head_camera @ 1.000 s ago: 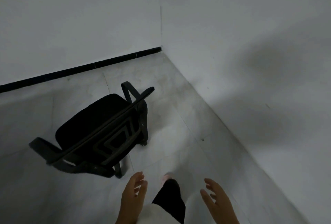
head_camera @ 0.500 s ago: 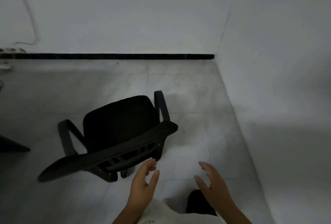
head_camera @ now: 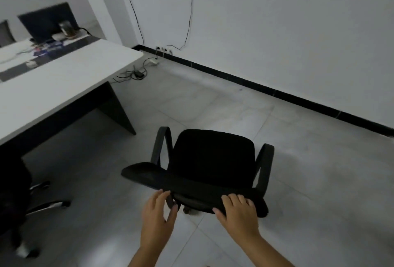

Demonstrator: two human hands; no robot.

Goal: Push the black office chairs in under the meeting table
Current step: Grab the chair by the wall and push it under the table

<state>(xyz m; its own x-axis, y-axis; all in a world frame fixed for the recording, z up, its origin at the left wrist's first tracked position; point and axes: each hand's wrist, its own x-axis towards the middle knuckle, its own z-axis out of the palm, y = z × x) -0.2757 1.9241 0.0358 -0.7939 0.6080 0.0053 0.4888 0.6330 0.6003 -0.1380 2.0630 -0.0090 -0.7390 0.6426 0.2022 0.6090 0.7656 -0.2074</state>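
Right hand (head_camera: 238, 213) gripping top edge of black mesh-backed office chair (head_camera: 213, 160) (fingertips curled over); left hand (head_camera: 156, 215) fingers loose, touching it; wheels hidden.

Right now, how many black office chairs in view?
2, maybe 3. One chair centre, both hands on its backrest. A second chair at the left edge, cropped. A dark shape far left behind the table may be another.

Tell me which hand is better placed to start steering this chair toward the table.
Right hand: its fingers already curl over the backrest of the chair; the left hand only touches its edge.
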